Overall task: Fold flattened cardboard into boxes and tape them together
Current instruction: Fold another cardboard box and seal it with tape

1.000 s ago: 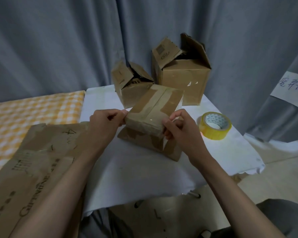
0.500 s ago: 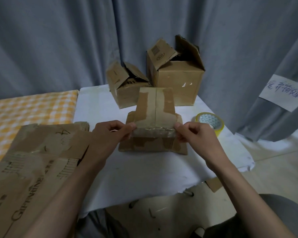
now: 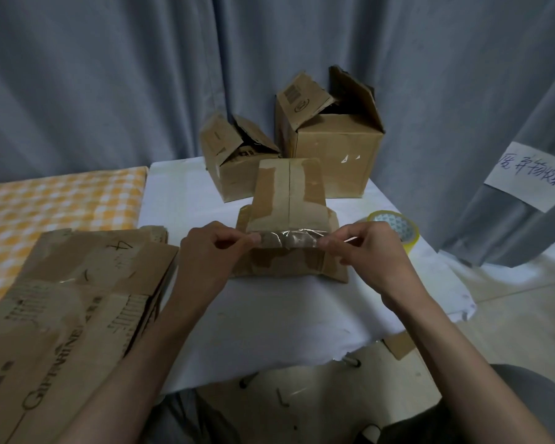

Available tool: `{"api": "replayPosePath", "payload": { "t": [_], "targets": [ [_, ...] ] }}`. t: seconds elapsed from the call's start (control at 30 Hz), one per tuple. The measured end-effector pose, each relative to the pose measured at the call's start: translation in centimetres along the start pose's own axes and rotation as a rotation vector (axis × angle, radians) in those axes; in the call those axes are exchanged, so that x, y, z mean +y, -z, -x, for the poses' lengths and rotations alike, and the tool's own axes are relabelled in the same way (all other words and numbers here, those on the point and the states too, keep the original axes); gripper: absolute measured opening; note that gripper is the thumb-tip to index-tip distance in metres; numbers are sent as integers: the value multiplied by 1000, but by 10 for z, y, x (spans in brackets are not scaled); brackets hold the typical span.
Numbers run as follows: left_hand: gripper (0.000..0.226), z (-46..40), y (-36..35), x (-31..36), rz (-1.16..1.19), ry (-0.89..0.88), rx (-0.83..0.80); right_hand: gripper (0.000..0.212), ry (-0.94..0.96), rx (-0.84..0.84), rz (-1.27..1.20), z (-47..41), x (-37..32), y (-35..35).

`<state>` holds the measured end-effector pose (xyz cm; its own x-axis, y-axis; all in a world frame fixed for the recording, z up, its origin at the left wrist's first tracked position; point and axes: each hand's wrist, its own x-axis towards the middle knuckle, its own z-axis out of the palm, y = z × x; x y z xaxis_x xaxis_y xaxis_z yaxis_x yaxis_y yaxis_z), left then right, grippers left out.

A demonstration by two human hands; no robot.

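Grey curtain (image 3: 109,75) fills the background; a paper note (image 3: 532,174) with handwriting hangs on it at right. Yellow checked cloth (image 3: 55,200) covers the surface at far left. My table (image 3: 269,322), under a white cloth, carries everything else. A stack of flattened cardboard (image 3: 71,302) lies on its left part, overhanging the near edge, printed side up. At the back stand two folded boxes with loose top flaps: the big box (image 3: 337,161) at right, touching the curtain, and the small box (image 3: 234,161) just beside it on the left. In front of them, at the table's middle, is the box (image 3: 289,200) I am working on, bottom side up and tilted toward me, its centre seam facing the camera and its lower flaps splayed on the cloth. The tape roll (image 3: 394,229), yellow, lies flat just to the right of this box, partly hidden behind my right hand. A strip of clear tape (image 3: 289,240) runs across the near edge of the box. My left hand (image 3: 212,254) pinches the strip's left end and my right hand (image 3: 366,254) pinches its right end, the hands apart by the width of the box.
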<state>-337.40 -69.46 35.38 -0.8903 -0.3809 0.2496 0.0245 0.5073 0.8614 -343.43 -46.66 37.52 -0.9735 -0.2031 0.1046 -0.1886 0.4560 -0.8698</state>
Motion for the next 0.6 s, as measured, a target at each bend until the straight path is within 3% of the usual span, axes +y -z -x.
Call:
{"api": "replayPosePath", "payload": {
  "t": [0.3,0.53,0.6],
  "targets": [
    [7,3,-15,-18,-84,-151,-9,15,162,36,150,2,34,-11],
    [33,-18,-16,-28,-166,-346,-2,39,380,172,344,-7,45,-16],
    [32,-24,-16,-26,-101,-381,-7,36,398,227,320,-12,44,-14]
  ]
}}
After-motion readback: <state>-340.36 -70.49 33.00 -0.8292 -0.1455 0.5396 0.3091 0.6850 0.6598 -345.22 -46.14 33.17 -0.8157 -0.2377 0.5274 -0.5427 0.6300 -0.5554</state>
